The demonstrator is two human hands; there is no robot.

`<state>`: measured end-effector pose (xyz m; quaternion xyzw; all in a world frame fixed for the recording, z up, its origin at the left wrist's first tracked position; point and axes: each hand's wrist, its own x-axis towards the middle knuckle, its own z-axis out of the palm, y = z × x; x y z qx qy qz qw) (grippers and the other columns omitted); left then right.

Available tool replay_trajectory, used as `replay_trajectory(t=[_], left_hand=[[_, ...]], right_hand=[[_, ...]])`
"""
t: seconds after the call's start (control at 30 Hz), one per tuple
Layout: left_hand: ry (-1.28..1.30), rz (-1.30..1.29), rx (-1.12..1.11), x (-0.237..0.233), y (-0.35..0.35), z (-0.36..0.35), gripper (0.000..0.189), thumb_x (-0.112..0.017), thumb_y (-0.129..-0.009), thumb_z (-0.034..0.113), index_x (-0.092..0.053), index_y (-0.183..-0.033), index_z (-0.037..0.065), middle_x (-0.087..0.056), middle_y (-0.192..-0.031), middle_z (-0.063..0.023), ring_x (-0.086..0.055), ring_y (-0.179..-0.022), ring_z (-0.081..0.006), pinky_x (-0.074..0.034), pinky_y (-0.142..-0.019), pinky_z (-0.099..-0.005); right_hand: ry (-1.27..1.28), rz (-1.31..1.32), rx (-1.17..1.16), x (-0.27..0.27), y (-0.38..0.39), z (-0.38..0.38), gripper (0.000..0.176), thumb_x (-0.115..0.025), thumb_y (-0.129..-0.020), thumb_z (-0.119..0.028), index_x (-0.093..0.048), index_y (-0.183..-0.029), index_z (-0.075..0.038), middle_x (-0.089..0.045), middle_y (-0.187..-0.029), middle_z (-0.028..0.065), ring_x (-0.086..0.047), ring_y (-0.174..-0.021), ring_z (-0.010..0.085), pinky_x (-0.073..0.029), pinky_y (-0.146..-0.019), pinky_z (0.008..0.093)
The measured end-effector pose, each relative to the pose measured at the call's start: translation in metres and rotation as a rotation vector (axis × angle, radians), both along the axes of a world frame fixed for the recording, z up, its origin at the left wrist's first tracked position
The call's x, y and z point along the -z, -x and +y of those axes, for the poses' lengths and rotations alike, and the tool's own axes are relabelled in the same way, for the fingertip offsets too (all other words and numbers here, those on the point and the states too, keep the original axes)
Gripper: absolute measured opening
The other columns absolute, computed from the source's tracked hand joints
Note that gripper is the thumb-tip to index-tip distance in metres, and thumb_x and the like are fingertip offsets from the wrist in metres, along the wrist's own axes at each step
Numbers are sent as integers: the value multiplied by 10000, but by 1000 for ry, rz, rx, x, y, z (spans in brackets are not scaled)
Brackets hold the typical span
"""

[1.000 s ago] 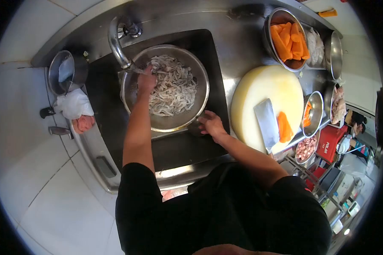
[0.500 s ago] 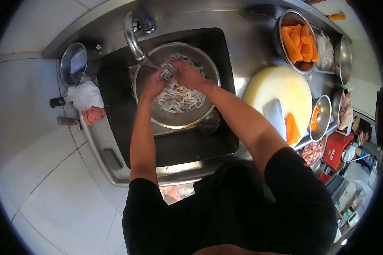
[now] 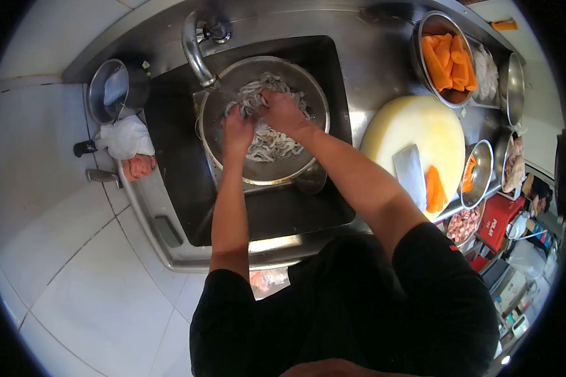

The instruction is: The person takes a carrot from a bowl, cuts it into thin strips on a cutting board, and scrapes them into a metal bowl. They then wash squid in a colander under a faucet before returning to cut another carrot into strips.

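Observation:
A round metal basin point(image 3: 219, 141) sits in the sink, holding a pile of pale grey, wet food strips point(image 3: 273, 146) that look like sliced meat or tripe. At the left of the pile my left hand point(image 3: 238, 133) is closed on some strips, its fingertips partly buried. My right hand point(image 3: 282, 113) grips strips at the upper right of the pile, with its fingers curled and partly hidden. A curved faucet point(image 3: 197, 53) runs a thin stream of water into the basin beside my left hand.
Right of the sink point(image 3: 270, 220) stand a round cutting board point(image 3: 390, 125) bearing a cleaver point(image 3: 410, 173) and a carrot piece point(image 3: 434, 188), and a bowl of carrots point(image 3: 446, 61). A small pot point(image 3: 109, 94), a white bag point(image 3: 127, 137) and knife handles point(image 3: 102, 177) are at left.
My hands have gone from lifting a clump of strips together under the faucet to being apart, down in the pile. My left hand has shifted slightly right.

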<state>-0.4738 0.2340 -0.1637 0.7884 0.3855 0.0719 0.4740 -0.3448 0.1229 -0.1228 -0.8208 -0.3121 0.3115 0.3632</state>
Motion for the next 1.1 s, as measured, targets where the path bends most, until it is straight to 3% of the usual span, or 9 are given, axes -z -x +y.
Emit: replay_trajectory(t=[0.23, 0.4, 0.53, 0.63, 0.87, 0.93, 1.0, 1.07, 1.1], left_hand=[[161, -338, -385, -7, -27, -30, 467, -582, -841, -97, -698, -1275, 31, -723, -1213, -249, -716, -1077, -392, -541, -929, -382], [-124, -326, -223, 6, -15, -31, 517, -592, -858, -108, -674, -1345, 43, -630, -1407, -243, -614, -1296, -363, -462, -1079, -363], [-139, 79, 199, 59, 22, 5, 455, -646, -907, -32, -670, -1354, 47, -580, -1457, -270, -544, -1388, -360, -412, -1143, -371], [70, 26, 43, 20, 24, 23, 494, -647, -943, 21, -618, -1435, 58, -657, -1385, -197, -650, -1247, -309, -508, -1033, -380], [673, -431, -402, -19, -7, 26, 273, -557, -934, 16, -711, -1150, -50, -718, -952, -55, -653, -804, -136, -528, -707, -285], [631, -465, -302, -17, -9, 43, 243, -564, -949, 65, -720, -1097, -48, -718, -942, -60, -653, -819, -136, -525, -702, -307], [360, -212, -180, -21, -18, 72, 227, -587, -952, 105, -723, -1053, -48, -712, -918, -58, -645, -822, -132, -519, -700, -317], [117, -168, -187, -37, -36, 93, 224, -597, -968, 132, -723, -1035, -41, -728, -918, -84, -636, -833, -139, -503, -719, -332], [13, -248, -251, -46, -49, 101, 223, -595, -982, 140, -723, -1040, -33, -746, -931, -110, -631, -842, -149, -489, -738, -342]], right_hand=[[12, -33, 340, 18, 27, 20, 318, -698, -833, -129, -661, -1103, 35, -714, -998, 311, -686, -992, 507, -559, -902, 537], [-151, -128, 274, 39, 25, 8, 385, -663, -869, -160, -668, -1218, 3, -730, -1037, 277, -689, -1028, 490, -561, -922, 526], [28, -171, 37, 65, 13, -17, 447, -636, -906, -213, -671, -1305, -15, -750, -1077, 244, -720, -1018, 441, -572, -928, 509], [66, 8, 61, 49, 1, -4, 413, -629, -933, -231, -698, -1283, -24, -766, -1088, 205, -739, -997, 407, -581, -916, 493], [-195, 796, 193, -45, 3, 70, 365, -724, -927, -296, -732, -1146, -4, -768, -941, 149, -734, -892, 225, -570, -808, 354], [-257, 68, -16, -24, -1, 71, 321, -671, -948, -263, -743, -1117, 0, -762, -904, 201, -737, -849, 340, -582, -792, 426], [-183, -90, -33, -14, -3, 64, 292, -633, -962, -231, -747, -1107, -5, -760, -913, 220, -738, -851, 399, -585, -793, 468], [6, 326, 135, -53, 8, 21, 268, -611, -967, -198, -744, -1116, -19, -762, -969, 205, -736, -900, 403, -581, -810, 481], [64, 30, -67, -48, 19, -7, 276, -613, -961, -219, -746, -1115, -33, -747, -1056, 206, -722, -977, 411, -574, -838, 492]])
